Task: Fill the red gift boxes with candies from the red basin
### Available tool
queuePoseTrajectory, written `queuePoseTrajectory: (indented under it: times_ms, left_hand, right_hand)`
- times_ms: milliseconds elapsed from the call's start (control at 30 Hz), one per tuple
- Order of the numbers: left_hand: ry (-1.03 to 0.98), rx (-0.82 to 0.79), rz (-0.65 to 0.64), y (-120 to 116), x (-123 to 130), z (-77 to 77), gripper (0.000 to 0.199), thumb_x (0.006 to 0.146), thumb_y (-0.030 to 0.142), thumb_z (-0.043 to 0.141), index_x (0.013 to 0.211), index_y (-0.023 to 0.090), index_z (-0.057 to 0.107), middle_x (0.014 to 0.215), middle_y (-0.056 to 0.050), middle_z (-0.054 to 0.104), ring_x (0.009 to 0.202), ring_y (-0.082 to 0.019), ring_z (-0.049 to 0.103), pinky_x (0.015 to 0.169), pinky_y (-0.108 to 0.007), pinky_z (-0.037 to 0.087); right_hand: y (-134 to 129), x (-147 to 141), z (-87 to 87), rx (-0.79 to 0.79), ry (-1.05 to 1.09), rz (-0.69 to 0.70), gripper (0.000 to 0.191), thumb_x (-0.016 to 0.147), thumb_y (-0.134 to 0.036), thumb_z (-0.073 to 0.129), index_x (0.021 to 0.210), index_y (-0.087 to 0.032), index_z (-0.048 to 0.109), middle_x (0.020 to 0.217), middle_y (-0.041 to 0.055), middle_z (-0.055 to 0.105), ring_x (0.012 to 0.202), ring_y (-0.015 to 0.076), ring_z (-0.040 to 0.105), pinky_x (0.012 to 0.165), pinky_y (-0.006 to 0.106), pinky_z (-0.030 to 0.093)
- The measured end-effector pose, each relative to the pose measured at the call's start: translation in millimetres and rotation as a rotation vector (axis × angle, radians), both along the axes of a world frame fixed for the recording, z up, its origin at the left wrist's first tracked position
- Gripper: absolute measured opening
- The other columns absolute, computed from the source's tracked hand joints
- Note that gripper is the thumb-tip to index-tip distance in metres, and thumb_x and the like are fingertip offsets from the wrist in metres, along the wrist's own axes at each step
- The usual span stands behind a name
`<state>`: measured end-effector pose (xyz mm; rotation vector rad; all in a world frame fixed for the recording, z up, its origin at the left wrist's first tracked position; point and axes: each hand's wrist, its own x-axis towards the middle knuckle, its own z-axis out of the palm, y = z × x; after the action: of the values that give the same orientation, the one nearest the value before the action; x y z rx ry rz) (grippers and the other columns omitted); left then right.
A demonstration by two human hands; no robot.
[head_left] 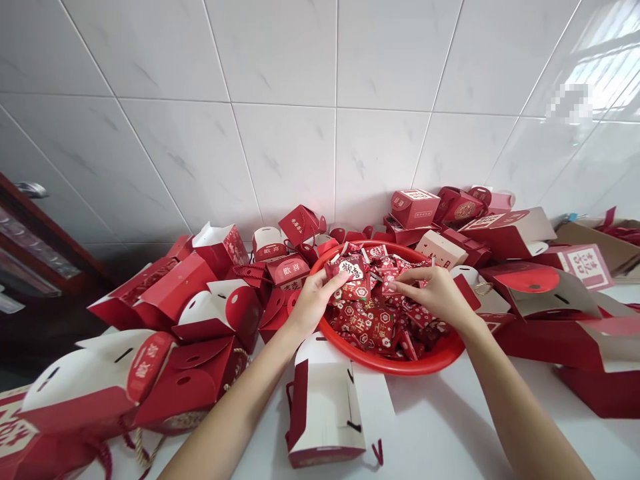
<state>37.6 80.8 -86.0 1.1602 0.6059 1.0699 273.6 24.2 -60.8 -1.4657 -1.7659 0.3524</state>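
Note:
A red plastic basin (395,365) full of small red candy packets (365,327) stands in front of me. My left hand (320,293) is over its left side, thumb and fingers closed on a dark red packet (350,269) with a white label. On the right, my right hand (435,292) reaches into the basin, its fingertips pinched at a small red-and-white candy packet (391,280) among the others. Just below the basin lies an opened gift box (327,407), white inside and dark red outside, with dark cords.
Many red gift boxes crowd the white table (440,427): open boxes (210,313) at left, stacked boxes (415,208) behind the basin, and more boxes (545,293) at right. A tiled wall (285,160) rises behind. A cardboard carton (590,237) sits at far right.

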Motion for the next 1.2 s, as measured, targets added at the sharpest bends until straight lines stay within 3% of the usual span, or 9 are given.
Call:
queuePoseTrajectory:
  times_ms: [167, 333, 467, 667, 967, 1200]
  left_hand:
    - [0.013, 0.0, -0.027, -0.3, 0.0, 0.7, 0.035, 0.073, 0.047, 0.087, 0.089, 0.017, 0.081, 0.085, -0.005, 0.077, 0.079, -0.021, 0.07, 0.081, -0.034, 0.053]
    - [0.094, 0.0, -0.025, -3.2, -0.8, 2.5, 0.036, 0.072, 0.051, 0.085, 0.082, 0.016, 0.079, 0.079, -0.005, 0.076, 0.075, -0.019, 0.068, 0.077, -0.033, 0.052]
    - [0.156, 0.053, -0.029, -5.0, -1.4, 4.9, 0.036, 0.071, 0.052, 0.086, 0.076, 0.016, 0.078, 0.077, -0.005, 0.075, 0.076, -0.021, 0.067, 0.076, -0.033, 0.05]
    - [0.177, 0.064, -0.05, -6.8, -2.5, 7.3, 0.038, 0.071, 0.055, 0.084, 0.077, 0.017, 0.078, 0.08, -0.006, 0.075, 0.078, -0.023, 0.067, 0.076, -0.035, 0.05]
    - [0.229, 0.105, -0.146, -7.5, -6.5, 6.4, 0.05, 0.075, 0.066, 0.078, 0.073, 0.017, 0.071, 0.068, -0.001, 0.065, 0.065, -0.015, 0.057, 0.065, -0.029, 0.045]
    - [0.294, 0.23, -0.106, -10.2, -7.2, 4.0, 0.038, 0.084, 0.055, 0.073, 0.073, 0.019, 0.071, 0.07, -0.002, 0.064, 0.065, -0.016, 0.056, 0.064, -0.03, 0.046]
  right_hand:
    - [-2.4, 1.1, 3.5, 0.117, 0.27, -0.029, 0.026, 0.073, -0.045, 0.084, 0.071, -0.021, 0.075, 0.074, 0.0054, 0.078, 0.07, 0.0244, 0.073, 0.068, 0.035, 0.057]
    - [-4.4, -6.7, 6.7, 0.151, 0.437, 0.009, 0.032, 0.073, -0.044, 0.086, 0.088, -0.02, 0.072, 0.087, 0.0065, 0.078, 0.079, 0.0226, 0.074, 0.071, 0.034, 0.061]
    - [-5.6, -11.9, 7.1, 0.127, 0.417, 0.029, 0.033, 0.079, -0.046, 0.081, 0.097, -0.02, 0.075, 0.097, 0.0082, 0.08, 0.086, 0.0242, 0.075, 0.076, 0.036, 0.062]
    - [-8.1, -18.4, 5.3, 0.111, 0.449, 0.07, 0.032, 0.081, -0.044, 0.081, 0.102, -0.021, 0.078, 0.096, 0.0071, 0.08, 0.088, 0.0243, 0.075, 0.08, 0.038, 0.063]
    - [-7.8, -39.8, -1.6, 0.126, 0.411, 0.165, 0.015, 0.085, -0.03, 0.074, 0.096, -0.021, 0.077, 0.096, 0.006, 0.08, 0.087, 0.0225, 0.075, 0.079, 0.035, 0.062]
    - [-11.2, -41.2, -1.7, 0.144, 0.275, 0.133, 0.016, 0.089, -0.028, 0.069, 0.101, -0.024, 0.08, 0.102, 0.0063, 0.081, 0.096, 0.0256, 0.075, 0.084, 0.038, 0.061]
